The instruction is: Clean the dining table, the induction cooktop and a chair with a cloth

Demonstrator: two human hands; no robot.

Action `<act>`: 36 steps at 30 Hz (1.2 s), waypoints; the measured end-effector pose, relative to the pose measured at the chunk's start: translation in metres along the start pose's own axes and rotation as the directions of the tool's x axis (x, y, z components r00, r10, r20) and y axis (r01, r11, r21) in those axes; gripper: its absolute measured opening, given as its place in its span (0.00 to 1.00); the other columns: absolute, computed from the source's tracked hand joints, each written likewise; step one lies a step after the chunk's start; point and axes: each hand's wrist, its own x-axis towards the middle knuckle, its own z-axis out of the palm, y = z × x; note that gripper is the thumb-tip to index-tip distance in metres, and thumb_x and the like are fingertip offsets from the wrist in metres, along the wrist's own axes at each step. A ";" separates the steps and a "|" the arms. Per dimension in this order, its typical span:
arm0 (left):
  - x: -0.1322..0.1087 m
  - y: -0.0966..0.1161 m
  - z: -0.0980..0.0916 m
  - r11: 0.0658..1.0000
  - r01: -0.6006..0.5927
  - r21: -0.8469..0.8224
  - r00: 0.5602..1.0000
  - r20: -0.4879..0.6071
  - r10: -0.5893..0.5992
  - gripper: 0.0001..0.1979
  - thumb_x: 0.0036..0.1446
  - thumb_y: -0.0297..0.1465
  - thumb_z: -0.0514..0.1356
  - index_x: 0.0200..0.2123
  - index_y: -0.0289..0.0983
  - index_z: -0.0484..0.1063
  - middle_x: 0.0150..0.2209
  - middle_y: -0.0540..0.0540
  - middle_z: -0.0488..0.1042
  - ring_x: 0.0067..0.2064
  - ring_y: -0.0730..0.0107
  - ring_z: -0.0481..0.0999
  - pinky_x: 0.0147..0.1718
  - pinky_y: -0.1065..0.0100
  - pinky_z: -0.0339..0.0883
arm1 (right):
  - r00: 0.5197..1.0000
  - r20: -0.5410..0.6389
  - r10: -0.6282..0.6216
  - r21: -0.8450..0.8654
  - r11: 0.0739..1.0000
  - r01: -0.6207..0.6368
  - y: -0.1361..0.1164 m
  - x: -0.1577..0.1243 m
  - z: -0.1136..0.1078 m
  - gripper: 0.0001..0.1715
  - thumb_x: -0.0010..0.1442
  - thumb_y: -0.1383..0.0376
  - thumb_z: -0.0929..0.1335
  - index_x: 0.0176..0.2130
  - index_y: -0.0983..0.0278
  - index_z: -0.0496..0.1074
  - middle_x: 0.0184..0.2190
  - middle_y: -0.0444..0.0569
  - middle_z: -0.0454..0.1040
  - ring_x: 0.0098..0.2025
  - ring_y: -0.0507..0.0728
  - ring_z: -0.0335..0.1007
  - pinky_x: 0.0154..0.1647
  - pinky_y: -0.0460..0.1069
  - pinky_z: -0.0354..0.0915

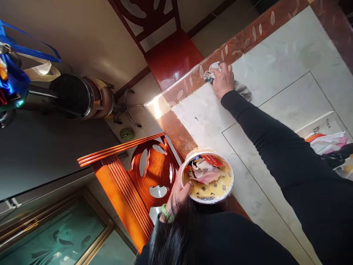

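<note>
Right hand (223, 80) has its grip clenched on the cloth (242, 90) at the counter's (204, 106) far edge, left hand (178, 191) grasping the tub (224, 188) by the near edge, scraps (205, 171) already inside, dark mark (196, 118) apparently still left!

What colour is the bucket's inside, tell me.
The bucket is yellow inside with scattered dark patches, seen best in the head view.

I see a beige wall (96, 33), tiled floor (147, 84), red chair (175, 55) by the wall, sunlit orange chair (158, 167) with carved back, gold-framed green glass panel (74, 228).
</note>
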 end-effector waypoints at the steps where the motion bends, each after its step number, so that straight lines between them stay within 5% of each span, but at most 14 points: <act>1: 0.000 -0.001 0.000 1.000 0.005 0.002 1.000 -0.003 -0.005 0.35 0.60 0.35 0.61 0.71 0.38 0.64 0.72 0.38 0.67 0.75 0.46 0.62 0.75 0.50 0.52 | 1.000 0.008 -0.004 0.014 1.000 0.004 -0.001 -0.003 0.000 0.24 0.74 0.67 0.61 0.64 0.67 0.72 0.65 0.61 0.65 0.66 0.71 0.59 0.67 0.68 0.62; 5: 0.000 -0.007 0.001 0.998 0.053 -0.015 0.998 -0.021 -0.053 0.39 0.59 0.36 0.63 0.72 0.38 0.61 0.71 0.37 0.68 0.75 0.45 0.60 0.75 0.48 0.50 | 0.994 0.056 -0.099 0.070 0.993 0.095 0.002 -0.006 0.000 0.23 0.77 0.63 0.60 0.65 0.66 0.71 0.65 0.60 0.66 0.66 0.68 0.57 0.70 0.67 0.59; 10: 0.000 -0.010 0.001 0.999 0.052 -0.007 0.998 -0.035 -0.052 0.38 0.57 0.37 0.64 0.70 0.38 0.64 0.72 0.37 0.67 0.76 0.44 0.59 0.76 0.47 0.48 | 0.997 -0.048 0.065 0.049 0.997 -0.062 -0.003 0.000 0.008 0.24 0.76 0.64 0.59 0.64 0.66 0.72 0.65 0.62 0.65 0.67 0.72 0.58 0.68 0.70 0.60; 15: 0.001 0.000 0.000 0.999 0.034 -0.003 0.999 -0.032 -0.034 0.38 0.56 0.37 0.64 0.70 0.36 0.65 0.68 0.37 0.72 0.74 0.41 0.63 0.75 0.46 0.54 | 0.995 -0.002 -0.100 0.053 0.994 0.100 0.005 -0.009 0.008 0.25 0.75 0.62 0.60 0.64 0.62 0.73 0.64 0.61 0.67 0.65 0.73 0.60 0.66 0.71 0.63; 21: -0.002 0.001 0.001 0.999 0.042 0.010 0.998 -0.042 -0.041 0.39 0.57 0.34 0.62 0.73 0.39 0.63 0.72 0.39 0.68 0.74 0.41 0.64 0.75 0.48 0.55 | 0.993 -0.067 0.102 0.054 0.994 -0.098 -0.006 0.001 0.010 0.27 0.72 0.67 0.61 0.65 0.62 0.74 0.66 0.62 0.66 0.67 0.75 0.60 0.67 0.72 0.61; 25: -0.003 0.004 0.000 0.999 0.044 0.006 0.999 -0.021 -0.044 0.36 0.60 0.34 0.61 0.72 0.41 0.65 0.68 0.40 0.73 0.73 0.43 0.65 0.74 0.49 0.56 | 0.986 0.087 -0.145 0.122 0.983 0.134 -0.010 -0.048 0.006 0.26 0.67 0.67 0.66 0.62 0.60 0.77 0.63 0.60 0.70 0.64 0.73 0.66 0.67 0.70 0.65; 27: -0.002 0.006 0.000 0.999 0.042 -0.003 0.999 -0.003 -0.042 0.35 0.61 0.35 0.60 0.71 0.42 0.65 0.65 0.41 0.75 0.74 0.45 0.65 0.75 0.48 0.55 | 0.950 0.131 -0.284 0.226 0.942 0.250 0.009 -0.074 -0.005 0.26 0.65 0.67 0.66 0.59 0.58 0.80 0.59 0.57 0.76 0.61 0.70 0.71 0.66 0.66 0.68; 29: -0.001 0.008 0.001 0.999 0.034 -0.017 0.999 0.003 -0.034 0.34 0.61 0.37 0.60 0.71 0.43 0.66 0.64 0.42 0.76 0.74 0.47 0.64 0.75 0.49 0.56 | 0.958 0.051 -0.284 0.305 0.917 0.256 0.049 -0.090 -0.023 0.27 0.65 0.65 0.65 0.60 0.55 0.79 0.57 0.54 0.79 0.59 0.68 0.75 0.64 0.64 0.71; 32: -0.001 0.008 0.001 1.000 0.021 -0.021 1.000 0.010 -0.021 0.34 0.61 0.40 0.60 0.71 0.45 0.66 0.62 0.42 0.77 0.75 0.48 0.62 0.75 0.51 0.56 | 0.967 -0.251 0.036 0.288 0.957 0.039 0.135 -0.094 -0.051 0.29 0.66 0.58 0.64 0.64 0.53 0.76 0.59 0.54 0.79 0.62 0.68 0.75 0.64 0.68 0.70; 34: -0.001 0.008 0.000 0.999 0.036 -0.008 0.999 0.013 -0.036 0.34 0.62 0.41 0.60 0.71 0.45 0.65 0.62 0.42 0.77 0.75 0.46 0.62 0.75 0.50 0.55 | 0.887 -0.379 0.263 0.227 0.956 -0.186 0.189 -0.087 -0.061 0.29 0.68 0.53 0.62 0.63 0.50 0.76 0.60 0.57 0.78 0.64 0.71 0.72 0.64 0.74 0.67; 36: -0.001 0.005 -0.001 0.997 0.071 0.005 0.997 0.013 -0.071 0.34 0.63 0.41 0.60 0.72 0.45 0.64 0.63 0.42 0.77 0.75 0.44 0.62 0.76 0.50 0.53 | 0.820 -0.396 0.412 0.170 0.911 -0.375 0.218 -0.077 -0.056 0.29 0.70 0.52 0.60 0.64 0.48 0.75 0.62 0.61 0.75 0.66 0.74 0.68 0.63 0.78 0.62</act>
